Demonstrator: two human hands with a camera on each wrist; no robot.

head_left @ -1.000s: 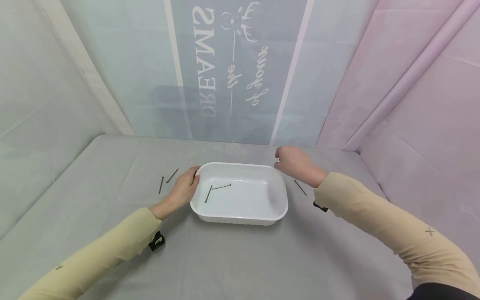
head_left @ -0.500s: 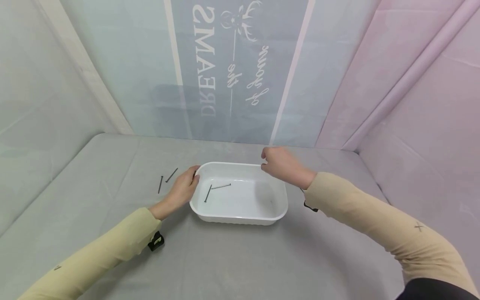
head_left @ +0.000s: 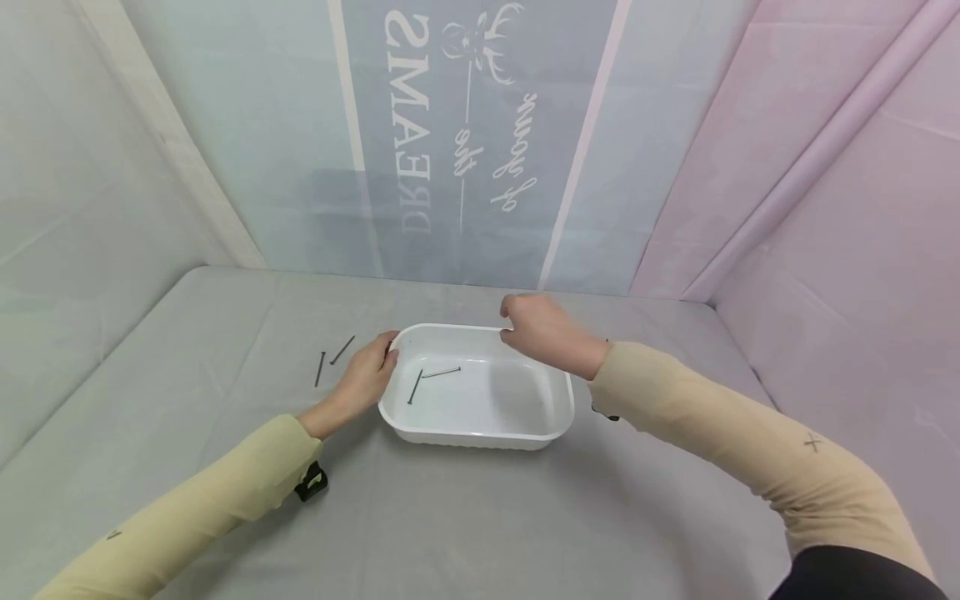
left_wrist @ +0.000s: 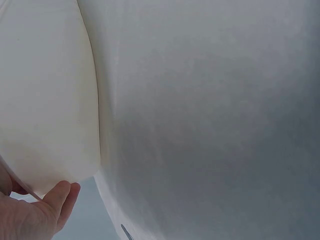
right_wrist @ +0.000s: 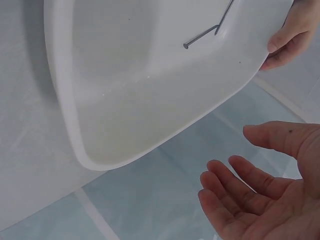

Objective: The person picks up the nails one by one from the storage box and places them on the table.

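A white rectangular dish (head_left: 480, 438) sits on the grey table, with two nails (head_left: 416, 387) lying in its left part. My left hand (head_left: 367, 372) grips the dish's left rim, thumb on the inner side; the left wrist view shows the pinch on the edge. Over the far right rim in the head view is my right hand (head_left: 551, 333). From the right wrist view, the right hand (right_wrist: 260, 190) has its fingers relaxed and apart from the thumb, with nothing between them and a gap to the dish.
Two more nails (head_left: 320, 368) lie on the table left of the left hand. A hanging cloth (head_left: 465, 250) with printed lettering stands behind the table. Pale fabric walls (head_left: 840, 275) rise at both sides.
My right hand has moved left along the dish's far rim, from its right corner. The right arm now covers the nail seen earlier right of the dish. My left hand stays put.
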